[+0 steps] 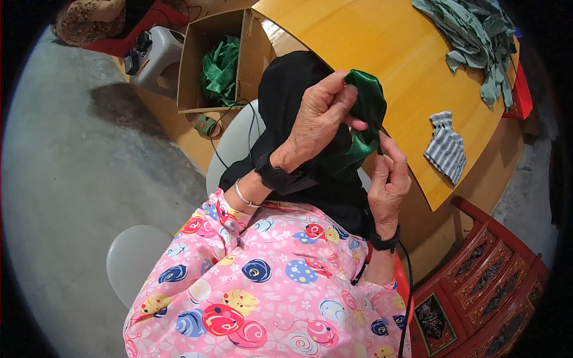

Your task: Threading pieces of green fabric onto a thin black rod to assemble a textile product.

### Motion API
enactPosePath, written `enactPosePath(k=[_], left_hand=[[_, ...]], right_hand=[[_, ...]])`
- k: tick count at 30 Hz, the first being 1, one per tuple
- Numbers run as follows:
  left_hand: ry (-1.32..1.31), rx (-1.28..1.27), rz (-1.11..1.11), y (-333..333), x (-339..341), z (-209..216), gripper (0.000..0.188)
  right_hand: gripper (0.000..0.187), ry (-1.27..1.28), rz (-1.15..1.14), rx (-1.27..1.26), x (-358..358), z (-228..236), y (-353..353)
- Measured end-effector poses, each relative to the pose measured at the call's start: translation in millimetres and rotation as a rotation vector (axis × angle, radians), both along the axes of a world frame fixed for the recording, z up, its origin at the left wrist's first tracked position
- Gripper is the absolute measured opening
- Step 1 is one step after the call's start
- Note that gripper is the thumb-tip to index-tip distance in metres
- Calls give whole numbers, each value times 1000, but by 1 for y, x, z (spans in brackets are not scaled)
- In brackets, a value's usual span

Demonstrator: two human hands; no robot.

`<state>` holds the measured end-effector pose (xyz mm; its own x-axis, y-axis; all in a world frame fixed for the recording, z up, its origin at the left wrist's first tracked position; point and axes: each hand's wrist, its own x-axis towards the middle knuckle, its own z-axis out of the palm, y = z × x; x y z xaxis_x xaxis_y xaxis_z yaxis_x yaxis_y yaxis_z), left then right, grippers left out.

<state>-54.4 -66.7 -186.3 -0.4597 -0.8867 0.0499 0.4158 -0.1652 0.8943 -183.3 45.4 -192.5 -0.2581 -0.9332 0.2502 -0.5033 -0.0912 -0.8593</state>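
Note:
A strip of shiny green velvet cloth [371, 102] is stretched between my two hands, curving in a loop over my dark-clothed lap. My left hand [322, 113] pinches its upper end between thumb and fingers. Lower and to the right, my right hand [389, 182] is closed at the strip's lower right edge, thumb against the fingers. A small dark bit shows at those fingertips, too small to make out. Part of the cloth hangs down behind my left hand and blends into the dark fabric below.
A yellow wooden table [370, 42] lies ahead, bearing a grey-striped cloth piece [446, 147] and a grey-green fabric heap [471, 45]. A cardboard box [253, 53] holds green velvet. A carved red wooden chair [477, 286] stands at right, a grey stool [161, 59] at far left.

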Motion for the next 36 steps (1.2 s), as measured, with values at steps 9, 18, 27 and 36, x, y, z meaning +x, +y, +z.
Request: enactPosePath(k=[9, 18, 27, 36], left_hand=[[42, 31, -21, -7, 3, 11, 35], [53, 63, 161, 0, -8, 7, 24], [176, 238, 207, 0, -15, 9, 24], [217, 304, 68, -7, -9, 21, 35]], right_hand=[[35, 102, 101, -13, -3, 11, -5], [33, -171, 17, 119, 6, 16, 1], [38, -512, 40, 91, 5, 6, 10], [38, -692, 35, 224, -1, 14, 4]])
